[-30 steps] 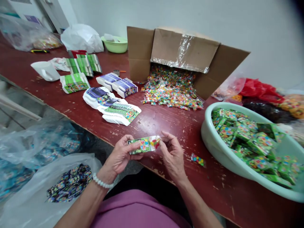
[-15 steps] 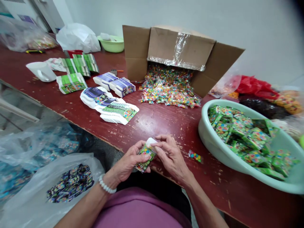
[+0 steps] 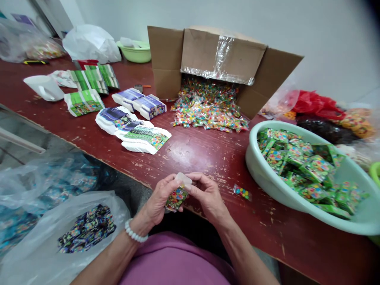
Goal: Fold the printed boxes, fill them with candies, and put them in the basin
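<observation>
Near the table's front edge, my left hand (image 3: pixel 160 200) is closed around a small green printed candy box (image 3: pixel 176 198), its white end flap (image 3: pixel 183 179) standing up. My right hand (image 3: pixel 208 196) pinches at that flap with thumb and fingers. A clear packet of colored candies (image 3: pixel 242 192) lies on the table just right of my right hand. Beyond my hands, fanned flat cartons (image 3: pixel 145 134) in green and purple lie on the table. To the right, a pale green basin (image 3: pixel 252 158) holds many filled green boxes (image 3: pixel 316 168).
A cardboard box (image 3: pixel 222 55) on its side spills wrapped candy packets (image 3: pixel 208 111) onto the red table (image 3: pixel 208 152). Banded carton stacks (image 3: pixel 84 103) and a white mug (image 3: pixel 44 88) stand at left. Below left, a plastic bag (image 3: pixel 38 245) holds dark packets. Red plastic bags (image 3: pixel 317 103) lie behind the basin.
My right fingers have moved left onto the box's end, and both thumbs are now at the white flap. The view has shifted slightly.
</observation>
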Demonstrator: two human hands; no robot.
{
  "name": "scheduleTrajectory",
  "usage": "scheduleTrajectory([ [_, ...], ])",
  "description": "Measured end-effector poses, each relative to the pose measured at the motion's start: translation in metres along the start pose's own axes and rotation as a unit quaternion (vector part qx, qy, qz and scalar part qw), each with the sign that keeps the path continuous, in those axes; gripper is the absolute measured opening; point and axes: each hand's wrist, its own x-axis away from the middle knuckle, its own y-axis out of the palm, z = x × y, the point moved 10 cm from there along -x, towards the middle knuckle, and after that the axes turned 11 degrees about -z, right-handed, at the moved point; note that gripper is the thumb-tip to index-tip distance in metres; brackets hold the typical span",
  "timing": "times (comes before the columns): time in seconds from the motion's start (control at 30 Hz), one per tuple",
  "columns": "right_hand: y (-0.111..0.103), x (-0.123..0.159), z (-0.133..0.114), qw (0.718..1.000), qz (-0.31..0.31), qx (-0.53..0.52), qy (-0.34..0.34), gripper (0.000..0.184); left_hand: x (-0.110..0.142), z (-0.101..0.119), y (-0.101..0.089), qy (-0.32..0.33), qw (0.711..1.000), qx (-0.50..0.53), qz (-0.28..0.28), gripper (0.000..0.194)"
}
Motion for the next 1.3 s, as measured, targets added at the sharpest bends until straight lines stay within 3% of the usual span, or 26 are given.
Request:
scheduleTrajectory([
  [0.1,-0.007,0.005,-0.032,0.981,0.043,0.162,-0.101,0.007,-0.001,-0.006,0.002,-0.027,0.999,0.035,-0.01,0.034],
  [0.3,0.01,0.009,-0.053,0.94,-0.062,0.313,-0.124,0.011,-0.004,-0.021,0.007,-0.071,0.991,0.114,-0.022,0.044],
  [0.53,-0.008,0.002,-0.024,0.978,0.004,0.209,0.01,0.014,-0.002,-0.005,0.004,-0.023,0.999,-0.036,0.011,0.041],
  [0.63,-0.008,0.001,-0.023,0.984,0.006,0.178,0.009,0.013,-0.002,-0.009,0.005,-0.037,0.999,-0.013,0.002,0.046],
  [0.8,-0.007,0.0,-0.006,0.997,0.0,-0.01,0.075,0.02,-0.004,-0.013,0.007,-0.042,0.999,-0.016,-0.001,0.06],
  [0.87,-0.008,0.0,-0.005,0.997,0.005,-0.003,0.076,0.021,-0.004,-0.013,0.008,-0.044,0.998,-0.033,-0.008,0.06],
  [0.97,-0.012,0.001,-0.017,0.994,0.026,0.1,0.022,0.016,-0.004,-0.014,0.006,-0.046,0.998,-0.04,0.002,0.049],
  [1.17,0.009,0.017,-0.037,0.943,0.002,0.317,-0.105,0.01,-0.005,-0.019,-0.002,-0.045,0.994,0.085,0.043,0.034],
  [1.23,0.022,0.025,-0.039,0.903,-0.007,0.411,-0.126,0.03,-0.006,-0.019,-0.006,-0.03,0.991,0.118,0.063,0.028],
  [1.3,0.035,0.029,-0.037,0.846,-0.018,0.518,-0.122,0.059,-0.008,-0.023,-0.009,-0.028,0.986,0.148,0.073,0.021],
])
